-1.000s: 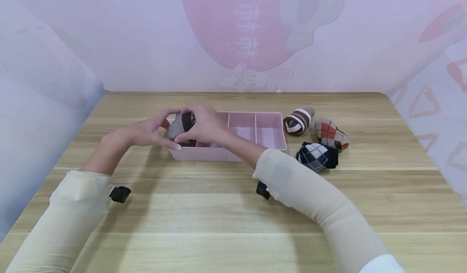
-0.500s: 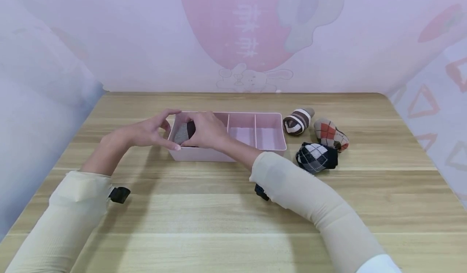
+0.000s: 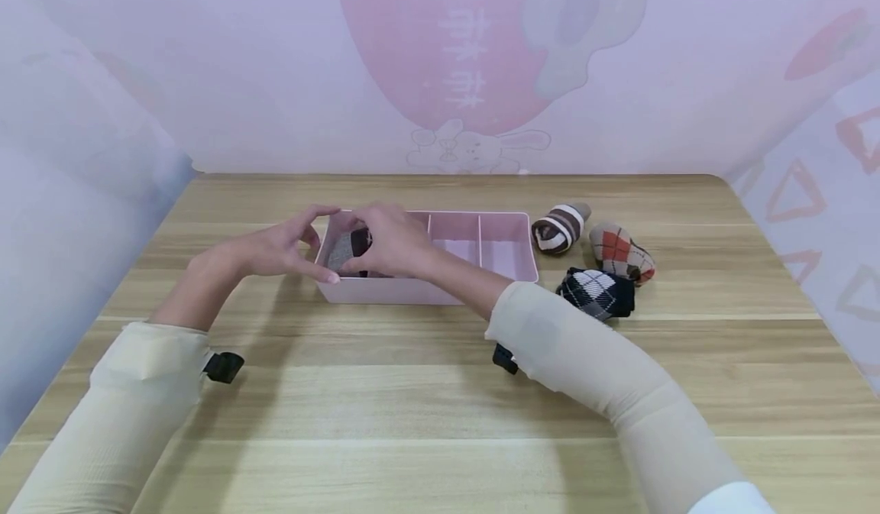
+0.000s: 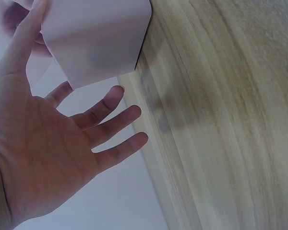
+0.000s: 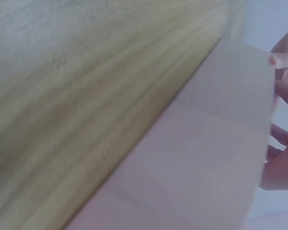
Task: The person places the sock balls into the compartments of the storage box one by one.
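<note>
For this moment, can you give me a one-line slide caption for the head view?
Right hand presses a grey-brown sock into the pink tray's left compartment; left hand steadies its end.

Both hands crowd the tray's left compartment; its two right compartments seem open, three socks flanking beyond.

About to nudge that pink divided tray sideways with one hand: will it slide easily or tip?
The pink tray looks thin-walled, low and wide, so it probably slides on the smooth wooden table rather than tipping. Holding only one rolled sock, it is likely light and may skid or pivot. The left hand at its end could steady it.
</note>
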